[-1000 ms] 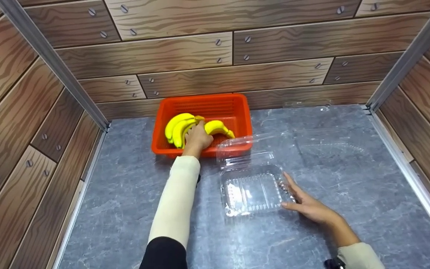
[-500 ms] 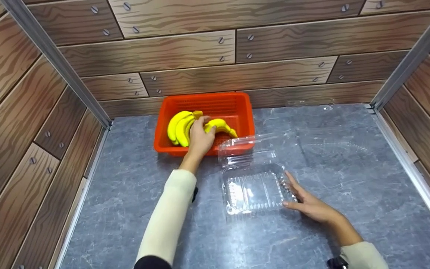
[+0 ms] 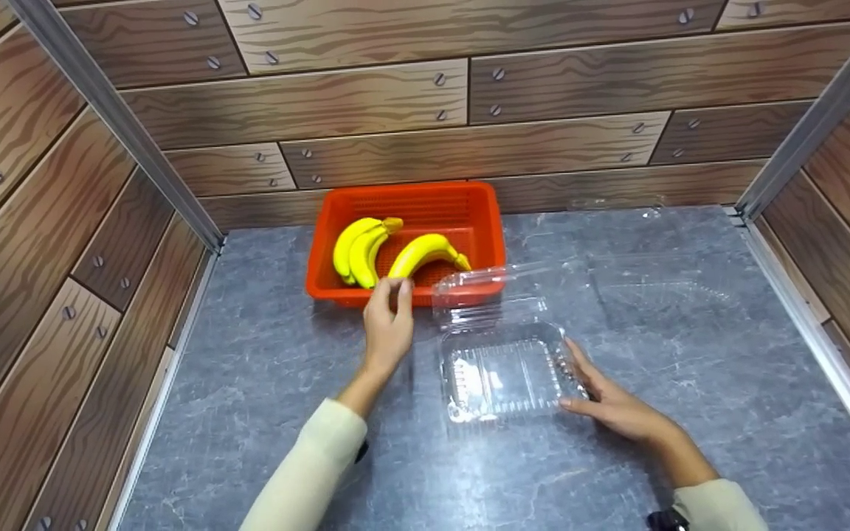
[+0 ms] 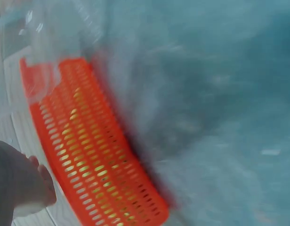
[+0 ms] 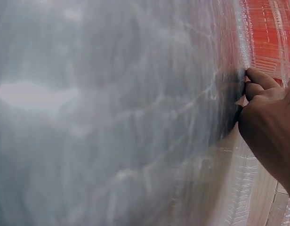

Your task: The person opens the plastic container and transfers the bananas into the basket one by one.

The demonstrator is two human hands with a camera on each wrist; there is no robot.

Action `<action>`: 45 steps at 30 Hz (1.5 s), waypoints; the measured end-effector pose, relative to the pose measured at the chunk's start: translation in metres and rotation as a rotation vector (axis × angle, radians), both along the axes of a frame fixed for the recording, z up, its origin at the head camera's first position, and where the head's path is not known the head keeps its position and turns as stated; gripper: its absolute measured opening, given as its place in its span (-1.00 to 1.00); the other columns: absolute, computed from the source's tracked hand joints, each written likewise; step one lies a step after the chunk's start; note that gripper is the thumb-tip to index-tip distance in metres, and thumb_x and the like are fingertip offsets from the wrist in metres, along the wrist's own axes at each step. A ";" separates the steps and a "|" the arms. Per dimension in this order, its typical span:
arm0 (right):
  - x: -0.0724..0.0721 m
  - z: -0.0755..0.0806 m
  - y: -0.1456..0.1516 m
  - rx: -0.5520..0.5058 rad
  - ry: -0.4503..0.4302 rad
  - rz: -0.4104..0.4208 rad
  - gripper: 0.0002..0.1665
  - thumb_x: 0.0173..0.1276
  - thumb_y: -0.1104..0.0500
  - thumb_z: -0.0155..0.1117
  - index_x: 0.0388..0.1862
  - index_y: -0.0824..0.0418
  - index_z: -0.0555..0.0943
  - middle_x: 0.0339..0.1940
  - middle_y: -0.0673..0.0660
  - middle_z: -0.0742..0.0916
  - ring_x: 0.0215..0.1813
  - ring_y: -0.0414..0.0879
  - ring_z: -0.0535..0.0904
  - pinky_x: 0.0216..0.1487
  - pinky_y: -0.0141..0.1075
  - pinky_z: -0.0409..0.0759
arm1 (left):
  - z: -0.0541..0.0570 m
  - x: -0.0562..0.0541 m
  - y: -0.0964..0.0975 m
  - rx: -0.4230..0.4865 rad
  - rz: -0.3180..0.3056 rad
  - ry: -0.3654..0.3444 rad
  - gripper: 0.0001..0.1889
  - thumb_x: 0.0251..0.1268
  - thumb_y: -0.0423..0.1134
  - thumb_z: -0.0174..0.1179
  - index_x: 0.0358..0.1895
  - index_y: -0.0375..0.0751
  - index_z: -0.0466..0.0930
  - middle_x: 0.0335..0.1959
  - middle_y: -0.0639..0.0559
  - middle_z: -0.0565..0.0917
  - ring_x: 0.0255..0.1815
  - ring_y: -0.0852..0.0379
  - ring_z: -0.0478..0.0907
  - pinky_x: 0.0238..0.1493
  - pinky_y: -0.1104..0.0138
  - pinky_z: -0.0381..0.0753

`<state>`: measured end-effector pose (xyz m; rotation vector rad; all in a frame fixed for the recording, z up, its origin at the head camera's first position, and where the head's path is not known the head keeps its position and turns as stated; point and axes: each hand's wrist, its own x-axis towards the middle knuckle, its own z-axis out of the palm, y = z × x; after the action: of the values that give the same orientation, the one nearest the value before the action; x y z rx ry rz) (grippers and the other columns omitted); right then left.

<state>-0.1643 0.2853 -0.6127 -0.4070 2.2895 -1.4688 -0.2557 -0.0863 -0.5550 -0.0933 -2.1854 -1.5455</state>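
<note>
In the head view my left hand (image 3: 388, 328) is at the front rim of the red plastic basket (image 3: 440, 193). Its thumb and fingers are close together, with nothing visible between them. Inside the basket lie a bunch of yellow bananas (image 3: 364, 251) on the left and a banana (image 3: 425, 248) on the right, whose near end is beside my left fingertips. The left wrist view shows the hand (image 4: 34, 186) beside the basket's slotted wall. My right hand (image 3: 617, 405) holds the right side of an open clear plastic clamshell container (image 3: 506, 376), fingers along its edge and thumb at the front corner.
The container's raised lid (image 3: 495, 299) overlaps the basket's front right corner. More clear plastic packaging (image 3: 654, 284) is to the right, hard to make out. Wood-patterned walls (image 3: 425, 96) surround the grey marbled surface (image 3: 270, 383) at the back and sides.
My left hand has drawn back out of the basket toward its front rim, uncovering the bananas, which remain inside. The right hand and the container have stayed in place.
</note>
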 end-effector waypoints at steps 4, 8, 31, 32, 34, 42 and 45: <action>0.002 0.000 -0.001 0.038 0.021 0.000 0.22 0.58 0.02 0.30 0.82 -0.06 -0.36 0.81 0.38 -0.13 0.75 0.49 -0.03 0.61 0.52 -0.12 | -0.019 0.025 -0.005 -0.010 -0.038 -0.069 -0.87 0.64 -0.23 0.14 -0.11 -0.19 0.63 -0.09 -0.14 0.82 -0.01 -0.01 0.72 0.19 0.03 0.68; 0.003 0.002 -0.003 0.073 0.055 0.004 0.22 0.57 -0.01 0.32 0.83 -0.08 -0.34 0.80 0.42 -0.04 0.74 0.50 0.02 0.58 0.57 -0.09 | -0.033 0.043 -0.003 -0.063 -0.175 -0.108 -0.87 0.62 -0.23 0.16 -0.02 -0.20 0.65 -0.01 -0.16 0.82 0.05 -0.02 0.74 0.23 0.08 0.71; -0.013 0.013 -0.027 0.131 0.239 -0.174 0.06 0.56 0.02 0.36 0.82 -0.01 -0.02 0.78 0.34 0.20 0.72 0.44 0.18 0.68 0.38 0.09 | -0.051 0.055 0.042 -0.388 -0.397 -0.280 -0.07 0.43 -0.59 0.04 0.77 -0.28 -0.23 0.80 -0.32 -0.16 0.70 -0.34 0.22 0.62 -0.02 0.41; -0.013 0.013 -0.026 0.127 0.237 -0.185 0.05 0.56 0.02 0.36 0.82 0.00 -0.02 0.78 0.34 0.20 0.72 0.44 0.16 0.69 0.38 0.08 | -0.051 0.055 0.045 -0.388 -0.399 -0.286 -0.07 0.44 -0.59 0.04 0.77 -0.27 -0.25 0.80 -0.30 -0.18 0.70 -0.33 0.22 0.61 -0.01 0.42; -0.013 0.012 -0.024 0.118 0.238 -0.207 0.05 0.56 0.03 0.35 0.82 0.03 -0.02 0.77 0.36 0.20 0.73 0.45 0.14 0.70 0.38 0.07 | -0.051 0.055 0.052 -0.388 -0.402 -0.299 -0.06 0.45 -0.57 0.03 0.77 -0.25 -0.27 0.81 -0.28 -0.19 0.70 -0.32 0.22 0.62 0.01 0.42; -0.009 0.008 -0.002 0.149 0.256 -0.271 0.05 0.59 0.07 0.31 0.82 0.10 -0.08 0.76 0.40 0.22 0.69 0.50 0.18 0.67 0.41 0.11 | -0.051 0.052 0.081 -0.398 -0.446 -0.318 -0.05 0.45 -0.57 0.03 0.78 -0.22 -0.29 0.82 -0.28 -0.22 0.78 -0.26 0.07 0.67 0.05 0.33; -0.007 0.007 0.008 0.157 0.239 -0.290 0.07 0.61 0.04 0.29 0.83 0.07 -0.14 0.77 0.40 0.20 0.68 0.52 0.20 0.65 0.45 0.10 | -0.049 0.049 0.093 -0.393 -0.460 -0.332 -0.05 0.45 -0.57 0.03 0.78 -0.20 -0.28 0.83 -0.21 -0.26 0.79 -0.24 0.06 0.68 0.06 0.32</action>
<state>-0.1716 0.2933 -0.6055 -0.2204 2.7284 -1.4195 -0.2069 0.0067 -0.6045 -0.5308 -2.8663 -1.4011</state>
